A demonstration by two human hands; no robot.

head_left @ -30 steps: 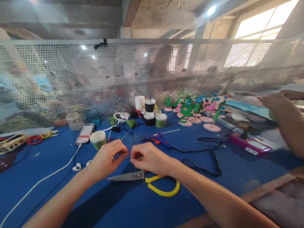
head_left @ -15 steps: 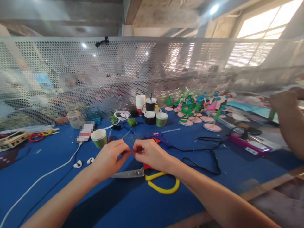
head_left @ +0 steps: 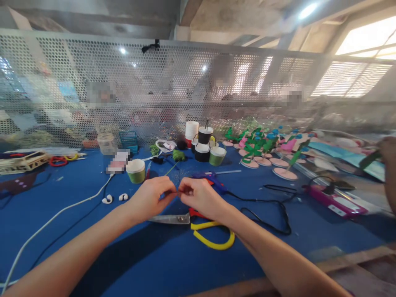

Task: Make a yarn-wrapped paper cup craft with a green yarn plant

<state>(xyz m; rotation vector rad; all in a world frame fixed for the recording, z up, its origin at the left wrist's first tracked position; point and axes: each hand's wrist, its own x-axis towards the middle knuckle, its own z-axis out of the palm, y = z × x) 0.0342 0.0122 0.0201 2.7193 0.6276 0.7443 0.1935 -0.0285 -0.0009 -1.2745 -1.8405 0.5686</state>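
My left hand (head_left: pixel 154 198) and my right hand (head_left: pixel 201 198) meet fingertip to fingertip above the table, both closed in a pinch. A thin strand of green yarn (head_left: pixel 172 169) runs from a small green yarn ball (head_left: pixel 178 155) down behind my left fingers, where its end is hidden. Whatever sits between my right fingertips is too small to make out. Below my hands lie large scissors with yellow and red handles (head_left: pixel 216 246), their blade pointing left. A blue glue gun (head_left: pixel 213 181) rests just beyond my right hand.
A green-and-white cup (head_left: pixel 136 171) stands left of my hands. Small buckets (head_left: pixel 202 152) and stacked white cups (head_left: pixel 192 131) are at the back. Green figures on pink discs (head_left: pixel 284 173) fill the back right. A pink power strip (head_left: pixel 337 202) lies right, near another person's arm (head_left: pixel 390 169).
The view has turned slightly left, so most things appear further right. My hands stay pinched together, fingertips now slightly closer. The other person's arm is now mostly out of view.
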